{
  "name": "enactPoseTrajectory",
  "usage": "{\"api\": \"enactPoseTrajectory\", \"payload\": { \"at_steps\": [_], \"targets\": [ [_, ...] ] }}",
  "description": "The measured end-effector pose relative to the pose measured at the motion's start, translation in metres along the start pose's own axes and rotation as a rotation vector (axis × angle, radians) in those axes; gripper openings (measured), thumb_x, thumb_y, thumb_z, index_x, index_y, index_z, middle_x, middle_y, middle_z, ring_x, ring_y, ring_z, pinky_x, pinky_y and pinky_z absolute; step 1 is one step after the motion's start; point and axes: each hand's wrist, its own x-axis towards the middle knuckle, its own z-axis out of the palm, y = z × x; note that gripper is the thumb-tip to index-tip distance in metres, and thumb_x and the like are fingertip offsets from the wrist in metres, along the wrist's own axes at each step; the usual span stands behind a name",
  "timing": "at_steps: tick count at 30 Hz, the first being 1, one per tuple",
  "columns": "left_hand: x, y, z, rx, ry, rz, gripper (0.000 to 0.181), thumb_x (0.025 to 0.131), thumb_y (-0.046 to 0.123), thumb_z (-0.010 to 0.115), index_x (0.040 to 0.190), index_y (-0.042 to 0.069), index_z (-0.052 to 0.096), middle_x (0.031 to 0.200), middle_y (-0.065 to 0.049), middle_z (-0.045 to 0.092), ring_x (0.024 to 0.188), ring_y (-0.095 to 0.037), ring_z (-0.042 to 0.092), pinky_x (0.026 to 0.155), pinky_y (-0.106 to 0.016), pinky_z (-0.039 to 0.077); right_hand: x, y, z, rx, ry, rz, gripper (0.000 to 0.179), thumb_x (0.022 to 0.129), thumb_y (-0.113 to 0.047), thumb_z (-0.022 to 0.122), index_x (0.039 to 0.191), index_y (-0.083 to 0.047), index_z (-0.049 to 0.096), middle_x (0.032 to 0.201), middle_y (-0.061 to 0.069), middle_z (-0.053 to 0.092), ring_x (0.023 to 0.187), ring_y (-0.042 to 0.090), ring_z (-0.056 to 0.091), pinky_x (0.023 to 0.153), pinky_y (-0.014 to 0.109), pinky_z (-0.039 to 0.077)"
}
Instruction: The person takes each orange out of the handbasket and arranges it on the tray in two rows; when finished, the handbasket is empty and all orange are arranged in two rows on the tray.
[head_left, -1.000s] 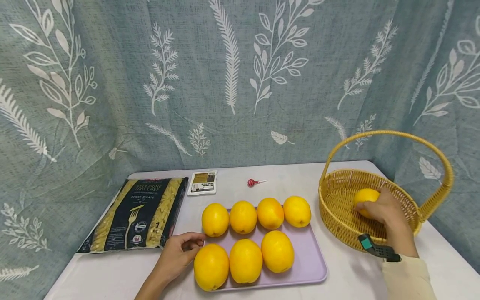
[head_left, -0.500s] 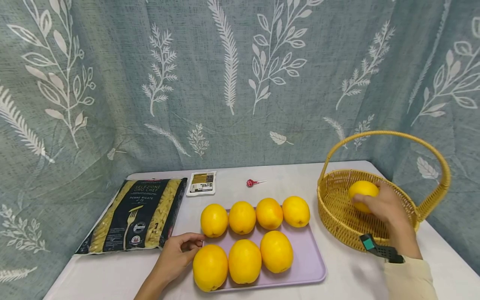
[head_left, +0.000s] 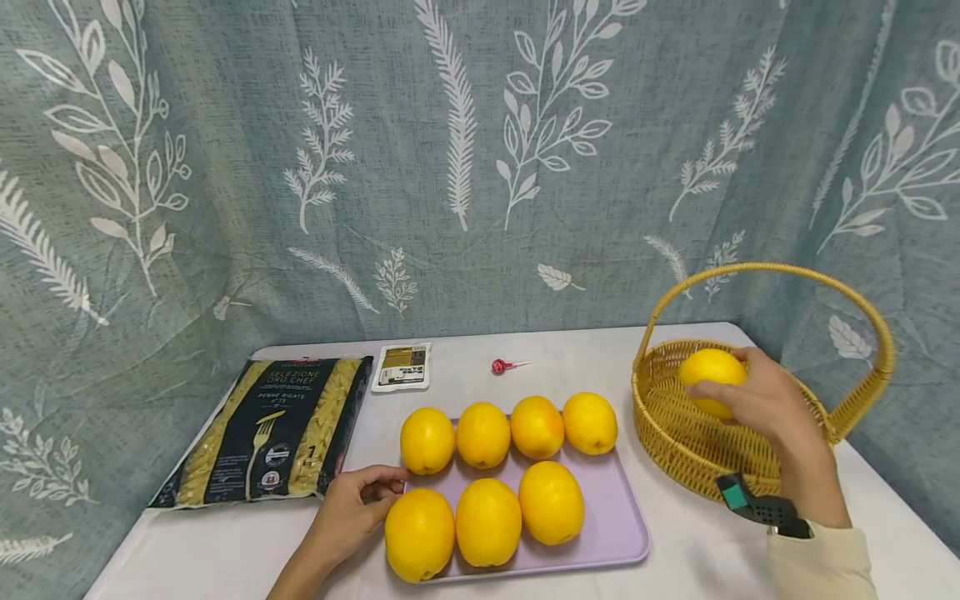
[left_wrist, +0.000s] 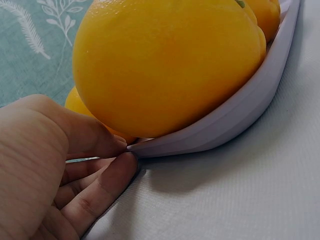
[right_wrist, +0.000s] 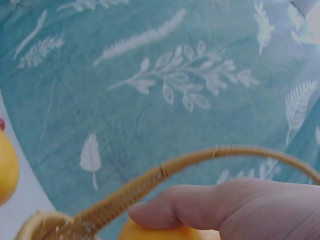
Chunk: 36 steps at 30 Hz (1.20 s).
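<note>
In the head view my right hand [head_left: 772, 400] grips an orange [head_left: 712, 379] just above the wicker basket [head_left: 667, 450], under its arched handle. The right wrist view shows the thumb [right_wrist: 160, 212] lying over that orange, most of which is cut off below. My left hand [head_left: 360, 508] pinches the left rim of the lilac tray [head_left: 615, 525]; the left wrist view has thumb and finger meeting on the rim [left_wrist: 200, 135]. Several oranges sit on the tray in two rows, the front row nearest me holding three. One large orange [left_wrist: 170, 65] is right above the pinching fingers.
A bag of penne pasta [head_left: 270, 429] lies left of the tray. Behind the tray are a small white-and-brown packet [head_left: 402, 367] and a red lollipop [head_left: 501, 366]. A leaf-patterned curtain [head_left: 465, 167] closes off the back of the white table [head_left: 585, 350].
My right hand has lifted the orange up from inside the basket and moved it slightly left. The left hand stays on the tray rim.
</note>
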Motion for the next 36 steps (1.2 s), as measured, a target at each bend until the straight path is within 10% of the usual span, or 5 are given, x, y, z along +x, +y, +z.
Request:
{"api": "enactPoseTrajectory", "payload": {
  "at_steps": [17, 36],
  "targets": [
    [0.000, 0.000, 0.001, 0.019, -0.002, 0.008, 0.028, 0.083, -0.010, 0.070, 0.106, 0.004, 0.077, 0.089, -0.002, 0.070, 0.079, -0.013, 0.062, 0.075, -0.024, 0.053, -0.023, -0.044, 0.015, 0.050, -0.169, -0.053, 0.090, 0.080, -0.032, 0.083, 0.145, 0.005, 0.031, 0.125, 0.027, 0.051, 0.097, 0.033, 0.062, 0.073, 0.041, 0.060],
    [0.000, -0.004, -0.002, 0.005, -0.002, 0.025, 0.027, 0.081, -0.005, 0.074, 0.106, 0.004, 0.076, 0.090, -0.003, 0.070, 0.079, -0.013, 0.062, 0.074, -0.024, 0.053, -0.037, -0.054, 0.067, -0.137, -0.071, -0.176, 0.088, 0.074, -0.055, 0.082, 0.133, 0.000, 0.047, 0.105, 0.018, 0.067, 0.074, 0.022, 0.063, 0.060, 0.032, 0.052]
  ]
}}
